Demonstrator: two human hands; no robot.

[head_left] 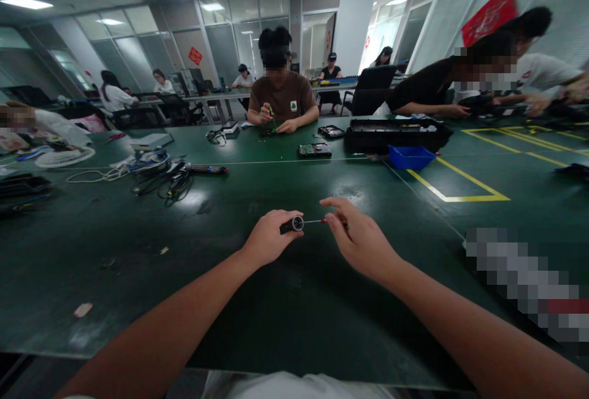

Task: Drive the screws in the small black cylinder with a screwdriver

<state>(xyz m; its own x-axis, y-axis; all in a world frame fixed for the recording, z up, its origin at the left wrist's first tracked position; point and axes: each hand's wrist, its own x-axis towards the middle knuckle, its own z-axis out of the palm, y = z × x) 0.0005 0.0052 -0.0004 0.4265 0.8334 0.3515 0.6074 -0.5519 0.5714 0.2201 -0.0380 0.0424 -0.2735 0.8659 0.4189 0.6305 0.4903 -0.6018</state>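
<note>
In the head view, my left hand (269,236) is closed around a small dark cylindrical part (297,223) with a silver ring at its round end. A screwdriver (313,221) with a thin metal shaft and a bit of red at its handle reaches from my right hand (361,233) to that part. My right thumb is against the handle, most of which the hand hides, and the index finger is stretched out above. Whether the screwdriver's tip sits in the part or only touches it, I cannot tell. Both hands are over the green table (257,313).
Cables (170,181) lie at the left. A circuit-board device (314,150), a blue bin (411,157) and a long black housing (398,135) are farther back. A co-worker (283,95) sits opposite, handling a tool. A blurred-out object (524,282) lies at the right.
</note>
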